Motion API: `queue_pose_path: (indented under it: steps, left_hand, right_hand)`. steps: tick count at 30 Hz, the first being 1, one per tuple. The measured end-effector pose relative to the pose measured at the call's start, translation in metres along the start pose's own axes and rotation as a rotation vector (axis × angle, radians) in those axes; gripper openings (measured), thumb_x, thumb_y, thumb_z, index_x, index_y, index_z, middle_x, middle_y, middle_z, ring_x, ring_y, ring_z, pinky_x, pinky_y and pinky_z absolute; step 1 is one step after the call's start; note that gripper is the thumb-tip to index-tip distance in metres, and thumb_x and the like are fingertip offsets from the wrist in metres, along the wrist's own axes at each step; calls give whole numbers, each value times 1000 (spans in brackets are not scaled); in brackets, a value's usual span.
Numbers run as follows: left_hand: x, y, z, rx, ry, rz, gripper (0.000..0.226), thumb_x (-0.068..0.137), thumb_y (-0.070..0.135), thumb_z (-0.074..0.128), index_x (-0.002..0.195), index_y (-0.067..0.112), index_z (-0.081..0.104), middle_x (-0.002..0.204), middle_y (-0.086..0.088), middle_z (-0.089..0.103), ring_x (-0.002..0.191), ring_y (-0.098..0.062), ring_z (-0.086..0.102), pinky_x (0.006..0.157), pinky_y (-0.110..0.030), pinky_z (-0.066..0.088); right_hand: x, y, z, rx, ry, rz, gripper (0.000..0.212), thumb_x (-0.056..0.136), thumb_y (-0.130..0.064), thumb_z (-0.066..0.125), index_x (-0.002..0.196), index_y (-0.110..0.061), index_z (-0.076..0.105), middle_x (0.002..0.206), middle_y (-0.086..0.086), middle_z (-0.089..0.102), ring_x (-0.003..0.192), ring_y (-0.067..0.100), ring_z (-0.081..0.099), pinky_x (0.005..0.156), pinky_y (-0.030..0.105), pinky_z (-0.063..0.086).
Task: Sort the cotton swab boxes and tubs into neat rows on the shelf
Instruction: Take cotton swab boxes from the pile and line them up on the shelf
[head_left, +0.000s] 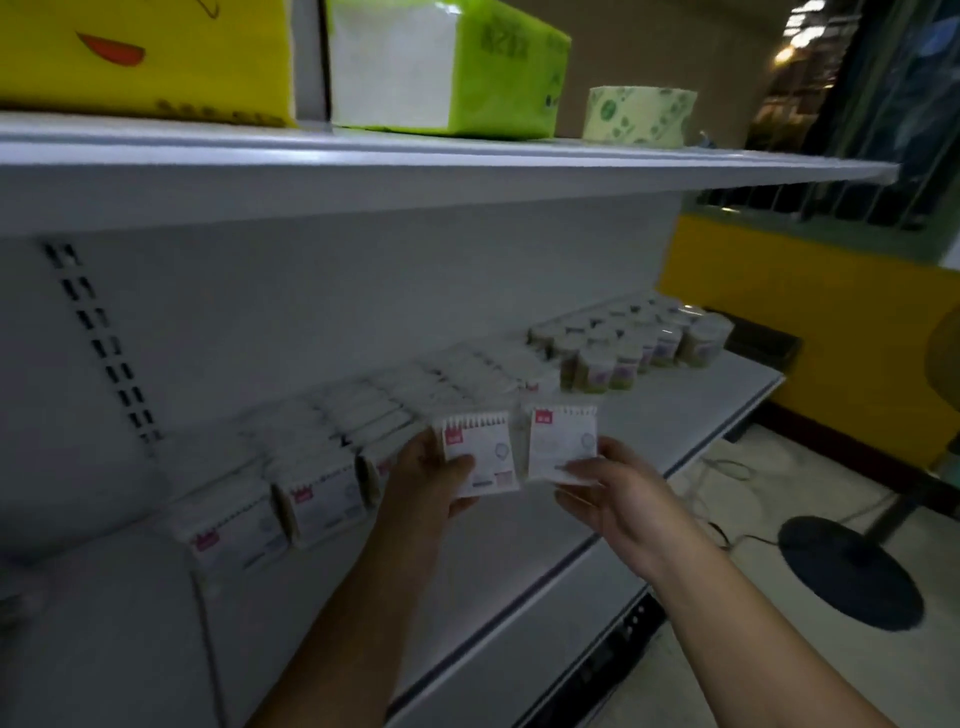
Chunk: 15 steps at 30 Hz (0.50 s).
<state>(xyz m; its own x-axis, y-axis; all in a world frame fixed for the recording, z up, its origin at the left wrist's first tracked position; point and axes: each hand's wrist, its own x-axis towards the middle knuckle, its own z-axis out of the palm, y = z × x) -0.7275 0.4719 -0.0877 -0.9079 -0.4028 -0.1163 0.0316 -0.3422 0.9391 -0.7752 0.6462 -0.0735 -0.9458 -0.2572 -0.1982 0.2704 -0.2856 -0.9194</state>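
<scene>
Two white swab boxes, pink logos, side by side

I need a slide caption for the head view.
Left hand grips one cotton swab box, right hand another box, over the shelf with tubs.

On the lower shelf, swab boxes stood in rows along its left and middle, tubs clustered toward its right end, the left hand and right hand held a left box and a right box side by side over its front, and tissue packs sat above it.
</scene>
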Motion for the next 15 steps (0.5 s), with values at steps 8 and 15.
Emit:
queue_pose_path:
  steps: [8,15]
  left_hand:
    - [-52,-5,-47,91,372,194,32,86,-3,60,100,25,58,92,11,69,75,2,67,62,-13,51]
    - [-96,-9,-111,458,783,252,22,81,2,68,83,22,59,83,5,68,78,-9,63,66,-22,48]
  right_hand:
    - [27,44,58,-107,-447,74,29,82,5,56,99,-15,67,97,4,74,90,20,70,70,28,56]
    - [8,95,102,-527,-500,-189,20,85,-11,64,89,-31,66,82,-21,65,70,-17,59,56,0,41]
